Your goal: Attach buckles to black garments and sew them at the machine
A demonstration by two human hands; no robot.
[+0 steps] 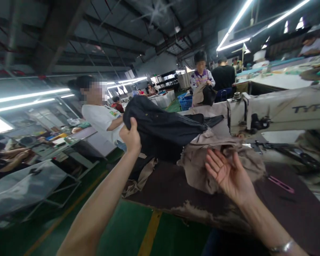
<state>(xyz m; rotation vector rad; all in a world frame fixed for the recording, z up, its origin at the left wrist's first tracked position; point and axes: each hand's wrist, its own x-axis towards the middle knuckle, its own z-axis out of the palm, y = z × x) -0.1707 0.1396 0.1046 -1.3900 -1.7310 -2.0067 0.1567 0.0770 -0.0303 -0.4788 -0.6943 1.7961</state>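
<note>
**A:** What are we looking at in the left grip [130, 137]?

**B:** We see it clamped on a gathered fold of a dark garment [157, 128], raised above the bench [176, 206]. The cloth hangs in heavy folds, and a few small metal studs or buttons show near the top. We would call it denim or a similar heavy fabric, though we can't be sure from here.

**A:** Why hold it up like that?

**B:** Our best judgement is that lifting it keeps the bulk off the bench and spreads the folds, so we can see more of the cloth.

**A:** And the right grip [226, 174]?

**B:** It's apart, palm up with the fingers spread, right at the edge of a bunched taupe cloth [202, 167]. We can't tell whether the fingertips touch it.

**A:** How does that cloth lie?

**B:** It sits crumpled on the bench, just beside the cream sewing machine [272, 113], and runs up against the dark garment. We can't tell whether the two are joined. Having it this close to the machine suggests we want it within easy reach there.

**A:** Anyone else nearby?

**B:** Yes, a co-worker in a white T-shirt [98, 119] stands to the left, and another in a patterned top [201, 80] holds a garment further along.
</note>
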